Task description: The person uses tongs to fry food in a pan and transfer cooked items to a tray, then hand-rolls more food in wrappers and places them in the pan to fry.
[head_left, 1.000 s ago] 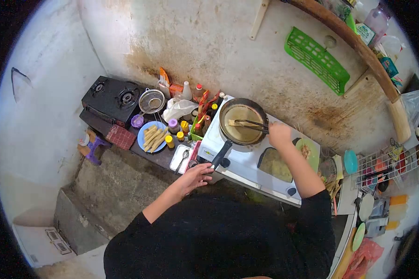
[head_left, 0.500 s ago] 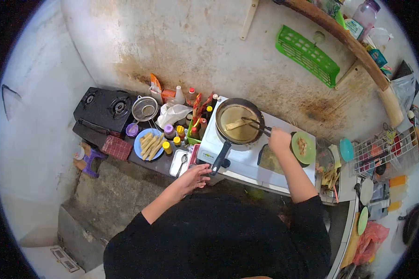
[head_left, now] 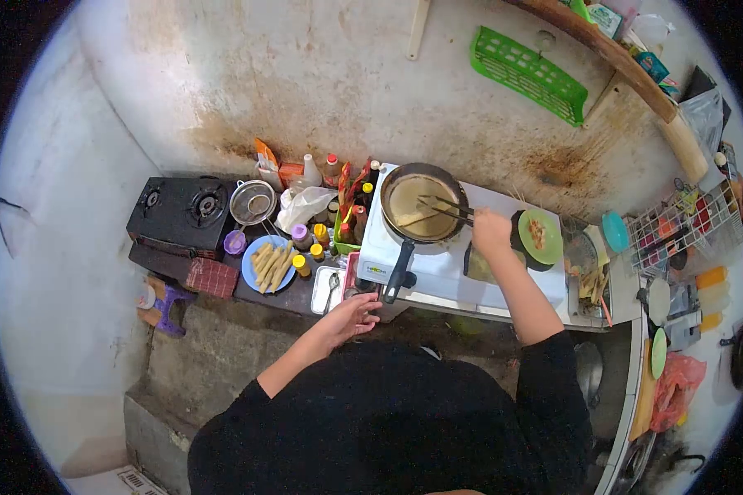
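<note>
My right hand [head_left: 492, 231] is closed on dark tongs [head_left: 454, 209], whose tips reach over the frying pan [head_left: 396, 177] on the white stove [head_left: 446, 272]. In the oil lies a pale roll [head_left: 404, 219], against the pan's left side and below the tips; they look apart from it. My left hand [head_left: 353, 318] holds nothing, its fingers spread just below and left of the black pan handle [head_left: 399, 271]. A green plate with food scraps [head_left: 540, 238] sits right of my right hand. Several pale rolls [head_left: 271, 268] lie on a blue plate [head_left: 249, 272].
At the left stands a black two-burner stove [head_left: 177, 210], with a strainer [head_left: 253, 203] beside it. Bottles and jars [head_left: 301, 237] stand between the blue plate and the white stove. A small tray with a spoon [head_left: 328, 290] lies near my left hand. A dish rack [head_left: 685, 227] is at the right.
The tongs' tips have come away from the roll, which now lies lower left in the pan. My left hand remains near the handle. The whole view has shifted slightly.
</note>
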